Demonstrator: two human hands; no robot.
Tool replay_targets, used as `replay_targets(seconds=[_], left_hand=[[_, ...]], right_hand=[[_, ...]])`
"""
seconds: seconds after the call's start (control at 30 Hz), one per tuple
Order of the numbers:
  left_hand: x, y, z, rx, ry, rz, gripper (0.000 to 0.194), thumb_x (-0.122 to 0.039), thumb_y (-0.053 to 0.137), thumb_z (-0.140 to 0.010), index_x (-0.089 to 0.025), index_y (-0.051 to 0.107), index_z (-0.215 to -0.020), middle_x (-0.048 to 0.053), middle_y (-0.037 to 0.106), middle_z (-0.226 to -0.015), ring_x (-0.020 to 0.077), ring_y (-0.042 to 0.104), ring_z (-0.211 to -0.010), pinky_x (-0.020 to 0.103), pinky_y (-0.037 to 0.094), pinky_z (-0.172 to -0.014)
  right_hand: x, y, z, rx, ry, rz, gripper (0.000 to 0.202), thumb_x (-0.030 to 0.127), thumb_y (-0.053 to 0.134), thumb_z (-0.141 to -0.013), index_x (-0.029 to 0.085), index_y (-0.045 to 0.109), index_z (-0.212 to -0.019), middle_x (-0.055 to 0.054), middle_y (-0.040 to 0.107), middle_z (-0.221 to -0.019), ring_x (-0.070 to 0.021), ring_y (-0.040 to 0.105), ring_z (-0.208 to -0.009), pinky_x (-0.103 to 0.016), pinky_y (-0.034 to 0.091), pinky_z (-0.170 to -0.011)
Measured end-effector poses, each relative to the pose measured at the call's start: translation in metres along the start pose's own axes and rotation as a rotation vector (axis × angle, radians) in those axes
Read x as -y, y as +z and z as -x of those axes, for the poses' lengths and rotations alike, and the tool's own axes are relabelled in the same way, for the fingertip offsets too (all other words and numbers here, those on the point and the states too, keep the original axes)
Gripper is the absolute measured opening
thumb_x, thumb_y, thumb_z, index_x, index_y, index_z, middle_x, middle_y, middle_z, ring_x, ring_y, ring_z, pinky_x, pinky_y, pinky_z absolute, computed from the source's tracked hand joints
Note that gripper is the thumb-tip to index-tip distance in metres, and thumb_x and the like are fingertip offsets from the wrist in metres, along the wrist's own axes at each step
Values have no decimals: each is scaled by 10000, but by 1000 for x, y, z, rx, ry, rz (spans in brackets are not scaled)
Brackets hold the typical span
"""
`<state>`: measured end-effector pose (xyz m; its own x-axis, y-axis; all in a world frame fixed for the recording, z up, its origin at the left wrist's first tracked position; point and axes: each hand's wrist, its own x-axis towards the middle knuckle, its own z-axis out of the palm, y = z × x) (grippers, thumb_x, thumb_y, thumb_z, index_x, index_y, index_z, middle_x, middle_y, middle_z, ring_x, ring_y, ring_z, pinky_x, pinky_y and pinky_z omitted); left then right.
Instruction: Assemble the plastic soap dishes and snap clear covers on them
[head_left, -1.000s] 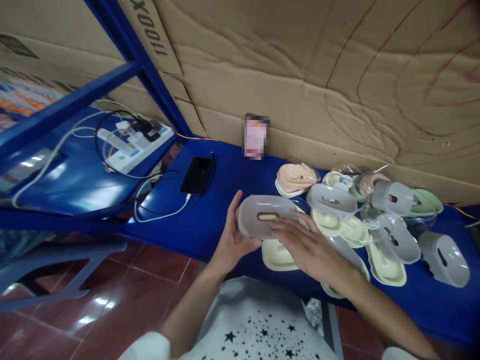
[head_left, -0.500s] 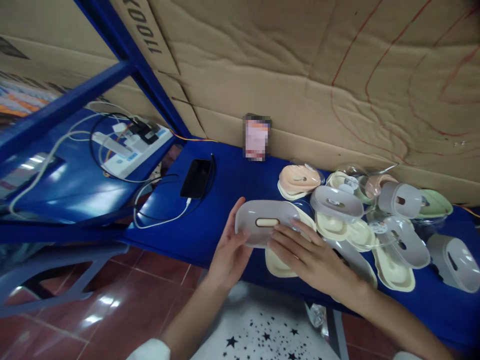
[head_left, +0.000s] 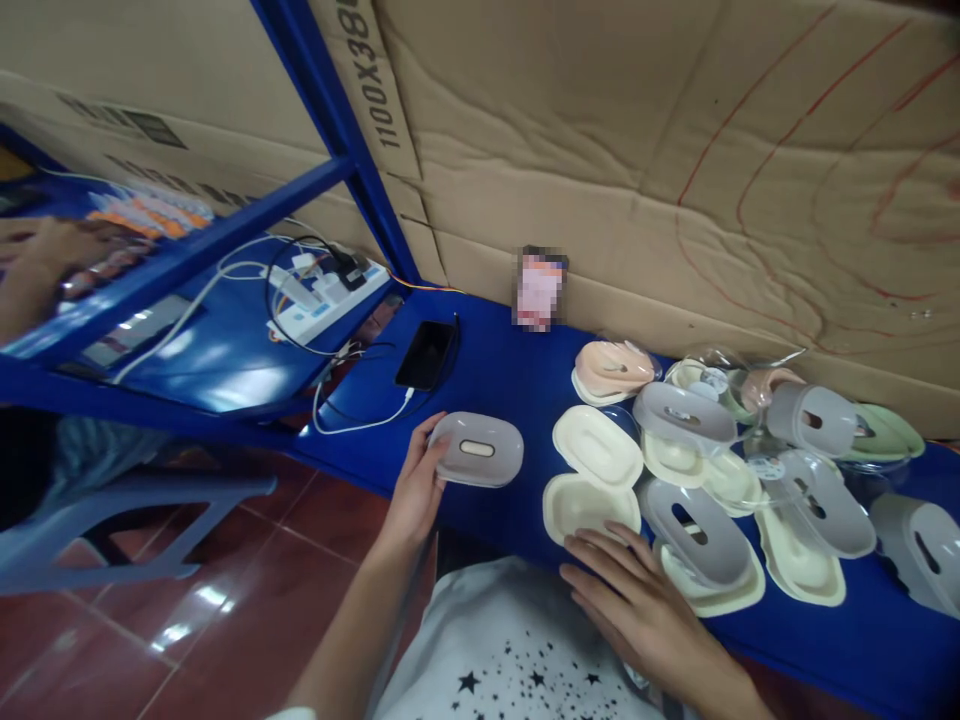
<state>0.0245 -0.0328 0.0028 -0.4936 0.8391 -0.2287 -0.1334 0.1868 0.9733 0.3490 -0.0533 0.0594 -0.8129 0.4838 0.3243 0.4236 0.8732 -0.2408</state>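
1. My left hand (head_left: 414, 490) is on the grey box (head_left: 478, 449) — fingers (head_left: 429, 447) wrapped over its left end, grasping it. The box sits flat on the blue surface (head_left: 495, 370), slot facing up.
2. My right hand (head_left: 626, 590) lies at the near edge of the surface, fingers spread and released, holding nothing. Its fingertips (head_left: 600, 537) touch the near rim of a cream tray (head_left: 589, 505).
3. A second cream tray (head_left: 598, 445) lies just behind the first, tilted, between the grey box and the pile.
4. To the right — a loose pile of parts: a grey lid (head_left: 697, 530) with a slot resting on another cream tray, more grey lids behind, a peach piece (head_left: 615, 368) near the cardboard wall (head_left: 637, 170), a green piece (head_left: 889, 432) far right. Some clear covers are mixed in; I cannot tell how many.
5. Left of the box, well apart: a black phone (head_left: 426, 354) lying flat with a white cable (head_left: 360, 425) plugged in.
6. Further left, a white power strip (head_left: 326, 302) with cords on the lower blue shelf.
7. Another person's hand (head_left: 45, 250) shows at the far left edge.
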Motion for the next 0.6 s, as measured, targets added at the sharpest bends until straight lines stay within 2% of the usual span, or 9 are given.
replay_targets(seconds=[0.1,0.2,0.27,0.4,0.6], left_hand=[[8,-1,0,-24,111,-129,491,-566,623,-1013,-259,643,-1396,88,758,-1293,257,758,-1112,388,626,-916],[10,0,-4,-45,212,-231,463,-557,651,-1011,-262,688,-1366,101,711,-1388,291,673,-1298,441,540,-1115],[8,3,-7,-41,276,-300,461,-550,637,-1024,-246,692,-1367,116,690,-1419,303,632,-1360,465,475,-1194],[7,13,-15,0,364,-398,473,-526,556,-1073,-210,650,-1412,141,673,-1442,300,624,-1365,492,455,-1213],[7,18,-19,55,420,-477,468,-514,523,-1093,-210,628,-1433,151,663,-1453,296,621,-1375,497,468,-1208]], right_hand=[[10,18,7,-165,168,-82,340,102,581,-1028,264,747,-1277,-62,790,-1306,-276,761,-1197,-549,645,-1046],[13,30,12,-377,321,-142,412,82,608,-998,315,746,-1310,-64,807,-1207,-297,777,-1129,-544,646,-979],[12,33,16,-450,377,-147,445,72,618,-991,321,739,-1340,-73,808,-1165,-306,779,-1097,-534,640,-931],[6,31,21,-405,376,-129,422,61,635,-997,310,735,-1323,-66,804,-1172,-295,766,-1106,-527,610,-936],[2,35,4,-202,346,-127,303,130,615,-1037,279,733,-1273,-62,793,-1251,-279,749,-1177,-536,586,-1029]])
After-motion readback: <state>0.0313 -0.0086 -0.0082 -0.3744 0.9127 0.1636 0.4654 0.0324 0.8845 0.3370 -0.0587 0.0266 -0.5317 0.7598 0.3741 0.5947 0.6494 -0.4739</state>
